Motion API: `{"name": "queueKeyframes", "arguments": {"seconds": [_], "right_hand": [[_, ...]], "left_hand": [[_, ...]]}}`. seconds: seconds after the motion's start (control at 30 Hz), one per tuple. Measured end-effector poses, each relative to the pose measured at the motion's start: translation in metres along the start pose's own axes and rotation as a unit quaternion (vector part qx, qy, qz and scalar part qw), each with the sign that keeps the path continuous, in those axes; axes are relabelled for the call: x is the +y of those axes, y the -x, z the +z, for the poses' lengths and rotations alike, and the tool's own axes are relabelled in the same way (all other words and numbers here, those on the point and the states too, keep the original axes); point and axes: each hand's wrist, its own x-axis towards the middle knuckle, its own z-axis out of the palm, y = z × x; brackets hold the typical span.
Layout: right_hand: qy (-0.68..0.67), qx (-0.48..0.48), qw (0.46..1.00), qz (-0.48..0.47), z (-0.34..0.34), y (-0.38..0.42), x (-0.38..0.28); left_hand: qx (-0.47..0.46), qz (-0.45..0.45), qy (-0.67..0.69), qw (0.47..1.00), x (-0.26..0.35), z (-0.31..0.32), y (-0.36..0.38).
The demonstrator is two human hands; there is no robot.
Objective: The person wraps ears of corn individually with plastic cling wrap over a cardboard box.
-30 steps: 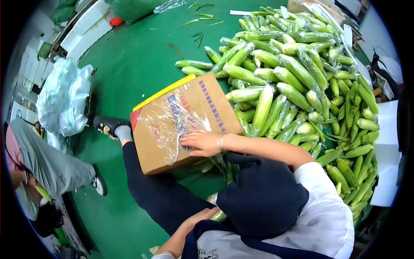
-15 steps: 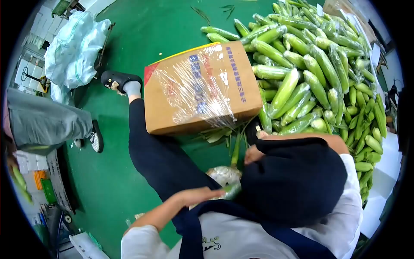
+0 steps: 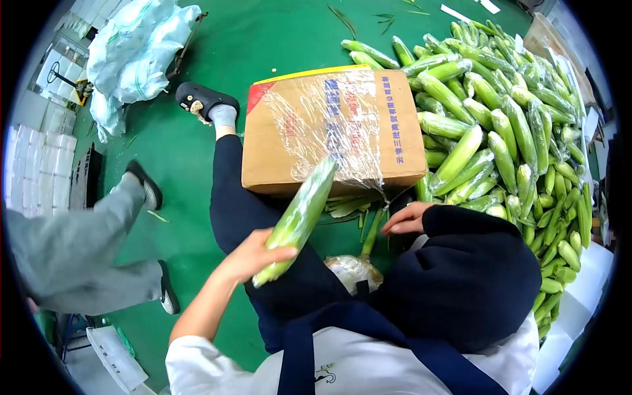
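Note:
My left hand [image 3: 259, 253] is closed around the lower end of a corn cob [image 3: 299, 220] in green husk and clear wrap, which slants up over the near edge of a brown cardboard box [image 3: 388, 131]. Loose plastic film covers the box top. My right hand [image 3: 406, 219] is near the box's lower right corner, fingers bent and partly spread, holding nothing visible. Below it, a green stalk [image 3: 370, 242] stands by a roundish, film-wrapped bundle [image 3: 354, 271] between my legs.
A large heap of wrapped corn [image 3: 487, 112] lies right of the box, with unwrapped ears at its lower right. Pale blue bags [image 3: 135, 56] sit on a cart at upper left. A person in grey trousers [image 3: 85, 250] is at the left.
My left hand has raised the cob from my lap towards the box. My right hand has moved slightly right and up. The other person has stepped, and the view has shifted.

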Motion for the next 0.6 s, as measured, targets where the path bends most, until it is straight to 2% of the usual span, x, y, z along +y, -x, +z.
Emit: {"name": "queueKeyframes", "arguments": {"seconds": [0.07,0.13,0.2,0.23,0.27,0.33,0.37,0.4,0.43,0.47,0.53,0.57,0.6], "right_hand": [[0.040,0.177,0.982,0.045,-0.020,0.025,-0.030],[-0.138,0.362,0.918,-0.086,-0.027,0.033,-0.064],[-0.158,0.395,0.889,-0.169,-0.025,0.025,-0.112],[-0.107,0.370,0.910,-0.154,-0.025,0.025,-0.128],[0.023,0.418,0.887,-0.196,-0.021,0.014,-0.128],[-0.207,0.416,0.878,-0.116,-0.018,0.017,-0.140],[-0.194,0.450,0.861,-0.136,-0.019,0.016,-0.133],[-0.179,0.482,0.844,-0.155,-0.021,0.016,-0.127],[-0.146,0.493,0.845,-0.150,-0.022,0.020,-0.123],[0.008,0.535,0.815,-0.224,-0.026,0.013,-0.120],[-0.098,0.525,0.832,-0.153,-0.020,0.027,-0.118],[-0.103,0.530,0.828,-0.150,-0.020,0.030,-0.121],[0.020,0.550,0.817,-0.170,-0.022,0.033,-0.123]], "left_hand": [[0.007,0.151,-0.117,0.982,0.028,0.006,-0.014],[0.009,0.197,-0.166,0.966,0.051,0.015,-0.023],[0.001,0.233,-0.234,0.944,0.072,0.028,-0.027],[0.012,0.243,-0.267,0.932,0.088,0.038,-0.023],[0.003,0.245,-0.276,0.929,0.097,0.046,-0.019],[0.103,0.336,-0.343,0.871,0.110,0.059,-0.016],[0.152,0.411,-0.349,0.829,0.110,0.062,-0.017],[0.150,0.418,-0.351,0.825,0.113,0.063,-0.017],[0.163,0.465,-0.370,0.787,0.116,0.063,-0.016],[0.174,0.509,-0.387,0.749,0.118,0.066,-0.016],[0.176,0.525,-0.386,0.738,0.120,0.069,-0.022],[0.167,0.524,-0.365,0.752,0.119,0.069,-0.027],[0.158,0.521,-0.343,0.766,0.119,0.070,-0.031]]}}
